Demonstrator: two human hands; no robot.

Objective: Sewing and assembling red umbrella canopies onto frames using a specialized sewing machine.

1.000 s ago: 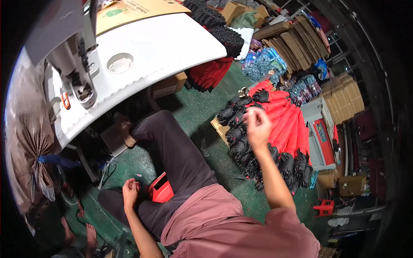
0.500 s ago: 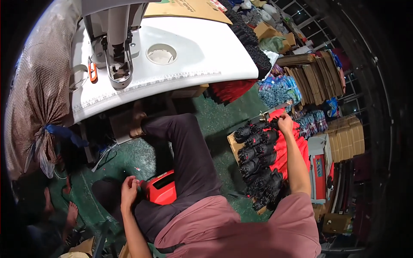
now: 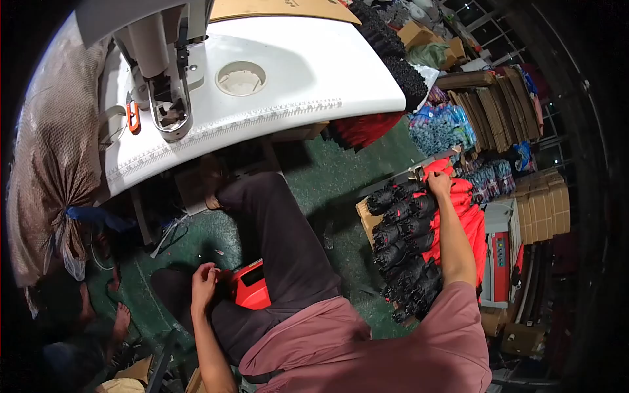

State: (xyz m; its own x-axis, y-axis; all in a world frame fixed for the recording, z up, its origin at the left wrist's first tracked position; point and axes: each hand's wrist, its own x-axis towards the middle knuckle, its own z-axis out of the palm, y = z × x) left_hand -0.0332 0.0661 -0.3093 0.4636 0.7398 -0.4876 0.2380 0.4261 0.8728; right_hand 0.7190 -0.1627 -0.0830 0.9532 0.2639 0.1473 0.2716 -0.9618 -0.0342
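Observation:
My right hand (image 3: pixel 440 185) is closed on the far end of a pile of red cloth pieces (image 3: pixel 462 196), to my right. Black gathered ends (image 3: pixel 405 245) of these pieces lie in rows along the pile's left side. Above my left thigh my left hand (image 3: pixel 204 280) is raised with its fingers curled in together. Whatever they hold, if anything, is too small to make out. Next to that hand, a red plastic seat (image 3: pixel 252 288) with a dark slot shows between my legs.
In front stands a white sewing table (image 3: pixel 308 65) with a sewing machine (image 3: pixel 167 98) and orange-handled thread snips (image 3: pixel 133 118). A large woven sack (image 3: pixel 56 137) leans at the left. Cardboard stacks (image 3: pixel 488 111) and a red-and-grey machine (image 3: pixel 499 259) line the right. Another person's feet (image 3: pixel 122 321) show at lower left.
The view has shifted slightly. My right hand stays at the far end of the red pile, and red cloth is spread further right beneath my forearm. My left hand's fingers have shifted a little.

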